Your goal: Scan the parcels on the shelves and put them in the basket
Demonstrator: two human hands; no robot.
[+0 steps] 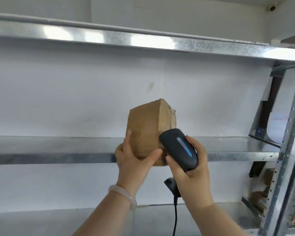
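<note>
A person's two bare hands are raised in front of metal shelving against a white wall (75,91).

At the centre of the frame, the left hand (134,160) grips a brown paper-wrapped parcel (146,126) by its lower end. The thumb lies curled across the near face and the fingers wrap the left side. The parcel is held in the air, tilted with one corner pointing up, in front of the edge of the middle shelf (58,145). Its wrapping is creased and taped. A pale bracelet (124,195) sits on the left wrist.

Just right of centre, the right hand (191,167) is closed round a dark grey handheld scanner (179,147), fingers curled about its body. The scanner's head points up and left, close against the parcel's right face; whether the two touch cannot be told. A blue and red strip runs along the scanner's top. A black cable (174,217) hangs from the handle to the bottom edge of the frame.

A top shelf (109,35) of shiny galvanised metal crosses the upper part of the frame, and a lower shelf (58,218) shows at the bottom left. A perforated metal upright (279,167) stands at the right edge. Behind it, at the lower right, blurred brown cardboard parcels (260,189) sit in a neighbouring shelf bay. A small dome camera (272,7) is mounted in the upper right corner.
</note>
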